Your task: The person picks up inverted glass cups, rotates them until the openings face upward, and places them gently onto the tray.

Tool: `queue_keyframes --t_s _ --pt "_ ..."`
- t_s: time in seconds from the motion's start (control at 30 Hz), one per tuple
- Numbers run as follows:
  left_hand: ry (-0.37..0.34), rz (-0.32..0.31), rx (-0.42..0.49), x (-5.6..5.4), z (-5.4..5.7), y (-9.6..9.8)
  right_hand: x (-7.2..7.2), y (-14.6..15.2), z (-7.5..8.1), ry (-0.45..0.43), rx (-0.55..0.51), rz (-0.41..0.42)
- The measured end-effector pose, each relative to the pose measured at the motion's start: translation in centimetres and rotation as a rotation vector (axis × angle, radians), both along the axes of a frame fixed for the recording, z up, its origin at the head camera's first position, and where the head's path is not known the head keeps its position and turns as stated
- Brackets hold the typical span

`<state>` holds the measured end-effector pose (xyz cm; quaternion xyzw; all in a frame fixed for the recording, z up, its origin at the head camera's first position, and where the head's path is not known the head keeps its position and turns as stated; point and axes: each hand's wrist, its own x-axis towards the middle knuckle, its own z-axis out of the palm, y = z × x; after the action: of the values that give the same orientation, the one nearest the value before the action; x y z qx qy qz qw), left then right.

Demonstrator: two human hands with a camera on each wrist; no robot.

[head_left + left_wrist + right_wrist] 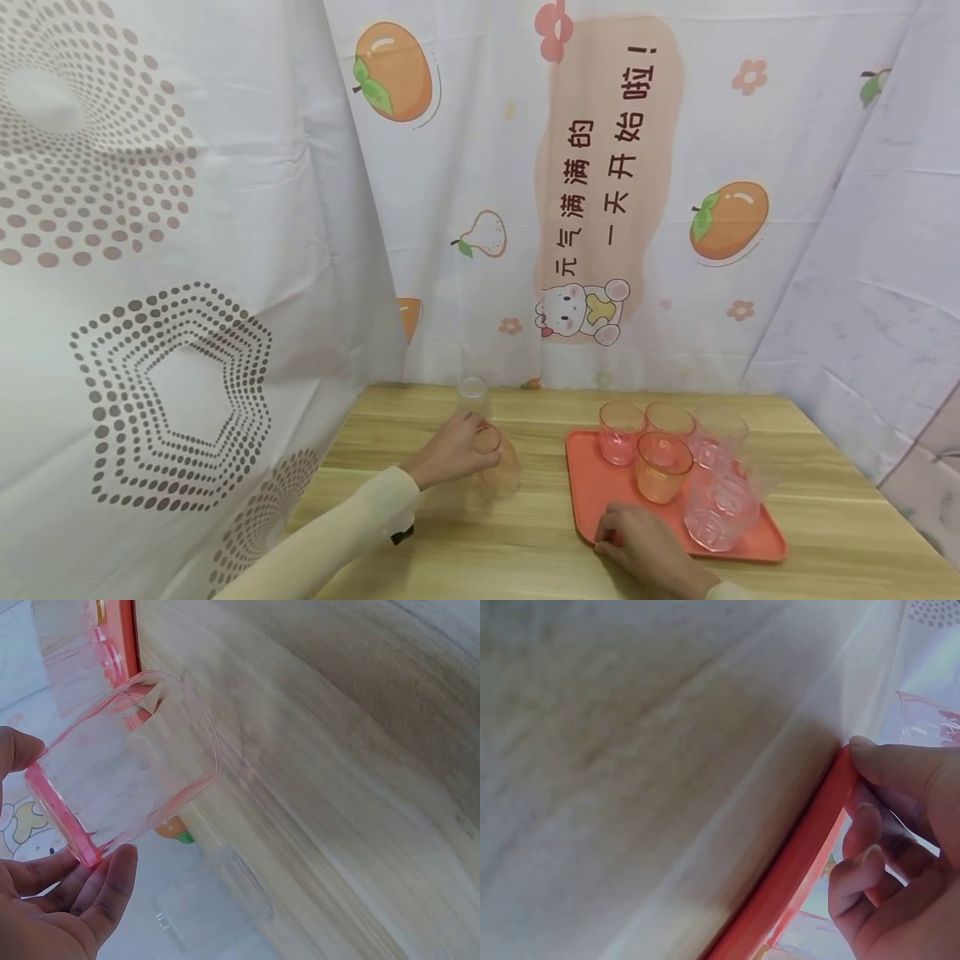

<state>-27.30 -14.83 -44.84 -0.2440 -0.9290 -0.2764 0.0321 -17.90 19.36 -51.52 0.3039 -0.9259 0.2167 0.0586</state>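
My left hand [453,450] holds a clear, pink-tinted cup [127,772] by its base, thumb on one side and fingers on the other. The cup is tilted, its mouth toward the table. Just behind this hand, a colorless clear cup [473,393] stands on the table, partly hidden by the hand. On the right, my right hand [648,546] pinches the rim of an orange-red tray [787,877] near its front left corner. Several see-through cups sit on the tray, among them an amber cup [663,468] and a pink cup [620,435].
Toward the tray's front right lies a tilted pale pink cup [718,515], overlapping others in view. Beneath everything is a wood-grain table [525,542]. Printed curtains [465,167] hang behind it and along the left side.
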Motion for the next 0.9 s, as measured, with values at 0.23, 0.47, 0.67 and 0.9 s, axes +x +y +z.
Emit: queue_keyframes --t_s 0.23,0.47,0.67,0.9 --pt "0.008 0.009 -0.005 0.1 -0.3 0.2 -0.2 0.1 0.3 -0.035 -0.026 0.017" --pt "0.015 0.01 0.025 0.0 -0.7 0.1 -0.4 -0.2 0.8 -0.083 -0.106 -0.022" --pt "-0.016 -0.02 0.102 -0.2 -0.9 0.2 -0.6 -0.7 1.5 -0.14 -0.153 -0.072" --pt "-0.073 -0.058 0.199 -0.2 -1.1 0.5 -0.8 -1.2 1.7 -0.178 -0.199 -0.112"
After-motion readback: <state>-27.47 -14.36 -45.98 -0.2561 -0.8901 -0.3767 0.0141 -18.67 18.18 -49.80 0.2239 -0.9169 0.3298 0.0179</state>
